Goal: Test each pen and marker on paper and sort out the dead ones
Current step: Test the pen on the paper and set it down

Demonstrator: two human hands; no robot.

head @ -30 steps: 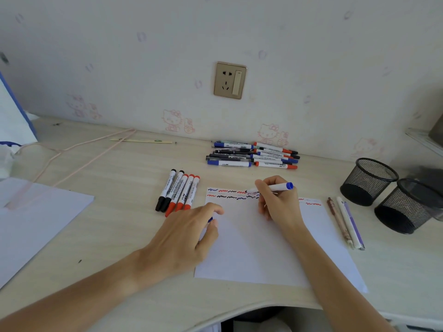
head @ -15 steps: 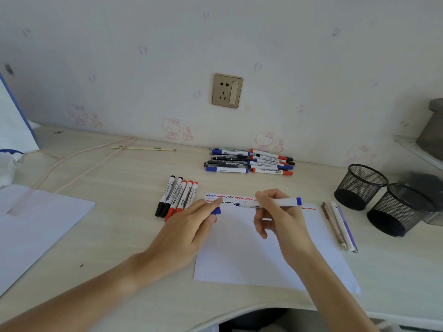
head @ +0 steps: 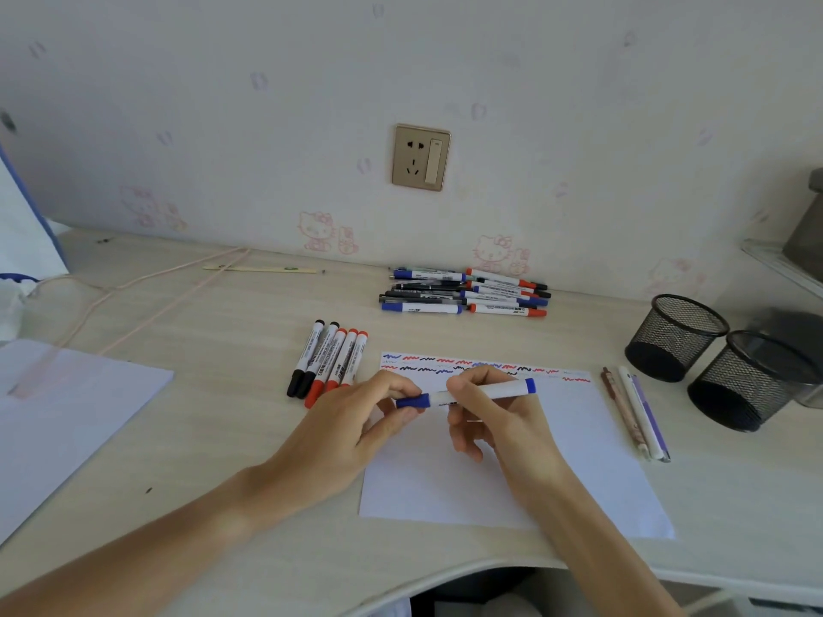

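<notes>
A white sheet of paper lies on the desk, with blue, red and black squiggles along its top edge. Above it my right hand grips a white marker with a blue end, held level. My left hand pinches the marker's blue cap, which sits at the marker's left tip. A row of black and red markers lies left of the paper. A pile of mixed pens and markers lies by the wall. Three pens lie right of the paper.
Two black mesh pen cups stand at the right. More white paper lies at the left, with a pink cord and a thin stick behind it. A wall socket is above the pile.
My right hand lifted the marker off the paper and turned it level. My left hand brought the blue cap up to the marker's tip.
</notes>
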